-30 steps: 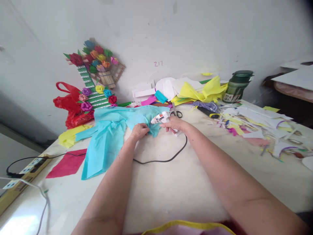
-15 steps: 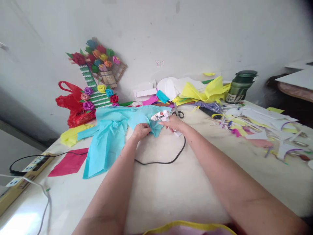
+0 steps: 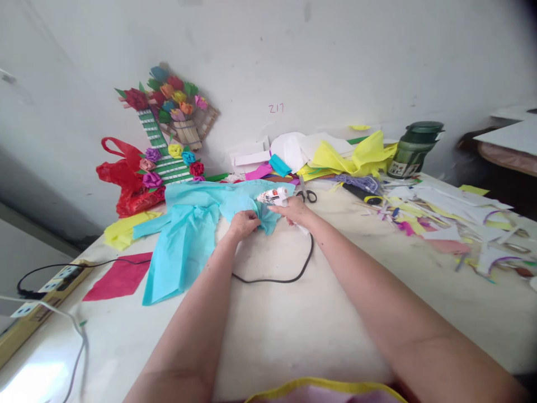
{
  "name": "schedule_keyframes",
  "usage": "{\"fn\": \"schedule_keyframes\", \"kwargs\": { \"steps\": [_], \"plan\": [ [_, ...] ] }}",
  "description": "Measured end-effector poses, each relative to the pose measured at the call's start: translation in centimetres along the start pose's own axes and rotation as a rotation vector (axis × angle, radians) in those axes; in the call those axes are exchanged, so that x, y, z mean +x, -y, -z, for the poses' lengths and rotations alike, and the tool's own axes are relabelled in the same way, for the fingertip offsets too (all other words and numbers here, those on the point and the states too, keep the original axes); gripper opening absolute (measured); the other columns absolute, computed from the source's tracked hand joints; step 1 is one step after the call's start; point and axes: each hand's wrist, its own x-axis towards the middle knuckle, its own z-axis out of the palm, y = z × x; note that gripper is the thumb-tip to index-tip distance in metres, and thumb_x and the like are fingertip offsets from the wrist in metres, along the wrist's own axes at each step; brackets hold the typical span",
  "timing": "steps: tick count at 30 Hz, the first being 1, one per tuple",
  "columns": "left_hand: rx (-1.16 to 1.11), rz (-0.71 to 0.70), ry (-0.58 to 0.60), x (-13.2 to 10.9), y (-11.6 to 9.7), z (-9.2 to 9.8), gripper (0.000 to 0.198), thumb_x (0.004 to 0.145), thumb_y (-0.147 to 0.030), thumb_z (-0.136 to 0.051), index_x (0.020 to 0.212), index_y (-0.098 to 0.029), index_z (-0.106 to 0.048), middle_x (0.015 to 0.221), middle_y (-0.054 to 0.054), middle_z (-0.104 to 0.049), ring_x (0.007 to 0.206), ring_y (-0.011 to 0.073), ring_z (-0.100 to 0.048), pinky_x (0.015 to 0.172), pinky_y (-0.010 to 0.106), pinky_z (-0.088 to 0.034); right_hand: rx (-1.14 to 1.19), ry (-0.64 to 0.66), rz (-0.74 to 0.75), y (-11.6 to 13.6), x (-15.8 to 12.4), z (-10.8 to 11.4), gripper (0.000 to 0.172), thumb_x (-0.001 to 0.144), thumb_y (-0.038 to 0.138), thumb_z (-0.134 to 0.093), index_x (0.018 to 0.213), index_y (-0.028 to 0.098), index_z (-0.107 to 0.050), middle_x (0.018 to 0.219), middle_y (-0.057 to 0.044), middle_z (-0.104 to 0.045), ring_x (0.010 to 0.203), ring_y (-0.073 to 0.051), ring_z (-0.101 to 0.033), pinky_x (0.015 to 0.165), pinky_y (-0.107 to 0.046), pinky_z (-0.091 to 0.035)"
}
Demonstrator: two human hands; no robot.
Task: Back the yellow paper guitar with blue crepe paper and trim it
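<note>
My left hand (image 3: 242, 223) is closed, pinching a gathered fold of turquoise tissue paper (image 3: 187, 235) that spreads away to the left over the table. My right hand (image 3: 295, 210) is wrapped round a white glue gun (image 3: 273, 196), whose nozzle points left at the pinched fold. The gun's black cord (image 3: 285, 277) loops across the table behind my right wrist.
Black-handled scissors (image 3: 307, 195) lie just beyond the gun. At the wall stand a paper-flower craft (image 3: 172, 129), a red plastic bag (image 3: 123, 182), yellow and white paper heaps (image 3: 348, 157) and a green jar (image 3: 413, 146). Scraps (image 3: 457, 224) litter the right; a power strip (image 3: 46, 294) sits left.
Both hands and the glue gun have drifted slightly up and away in the picture, and the cord loop has pulled in a little. The grips look unchanged.
</note>
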Motion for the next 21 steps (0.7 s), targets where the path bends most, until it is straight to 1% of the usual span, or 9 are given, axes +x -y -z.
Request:
{"fn": "schedule_keyframes", "kwargs": {
  "steps": [6, 11, 15, 21],
  "plan": [
    [-0.005, -0.017, 0.001, -0.1, -0.1, 0.0, 0.015, 0.063, -0.024, -0.049, 0.068, -0.016, -0.061, 0.054, 0.000, -0.059, 0.048, 0.0103, -0.049, 0.048, 0.020, -0.036, 0.002, 0.016, -0.016, 0.4, -0.1, 0.1, 0.038, 0.069, 0.054, -0.060, 0.071, 0.016, -0.057, 0.038, 0.004, -0.043, 0.034, -0.011, -0.046, 0.034, -0.019, -0.037],
    [-0.005, -0.010, 0.003, -0.2, -0.2, 0.1, 0.015, 0.062, -0.024, -0.049, 0.067, -0.016, -0.060, 0.054, 0.000, -0.059, 0.048, 0.0104, -0.049, 0.048, 0.020, -0.036, 0.049, 0.031, -0.008, 0.8, -0.9, 0.8, 0.033, 0.070, 0.047, -0.063, 0.068, 0.015, -0.055, 0.046, 0.004, -0.047, 0.032, -0.008, -0.043, 0.034, -0.019, -0.036],
    [0.010, -0.009, 0.008, -0.1, -0.1, 0.1, 0.014, 0.062, -0.024, -0.048, 0.066, -0.017, -0.060, 0.055, 0.000, -0.060, 0.050, 0.0108, -0.050, 0.049, 0.020, -0.037, 0.079, 0.051, -0.026, 0.3, -1.1, 1.2, 0.032, 0.070, 0.045, -0.064, 0.064, 0.015, -0.053, 0.047, 0.003, -0.049, 0.030, -0.007, -0.042, 0.033, -0.019, -0.035],
    [-0.007, -0.015, 0.009, 0.0, 0.1, 0.0, 0.014, 0.062, -0.024, -0.048, 0.065, -0.018, -0.059, 0.054, -0.001, -0.059, 0.049, 0.0104, -0.049, 0.049, 0.020, -0.036, 0.059, 0.083, -0.036, -0.3, -1.0, 1.4, 0.035, 0.067, 0.045, -0.067, 0.059, 0.015, -0.051, 0.044, 0.004, -0.049, 0.028, -0.006, -0.041, 0.033, -0.019, -0.034]
  ]
}}
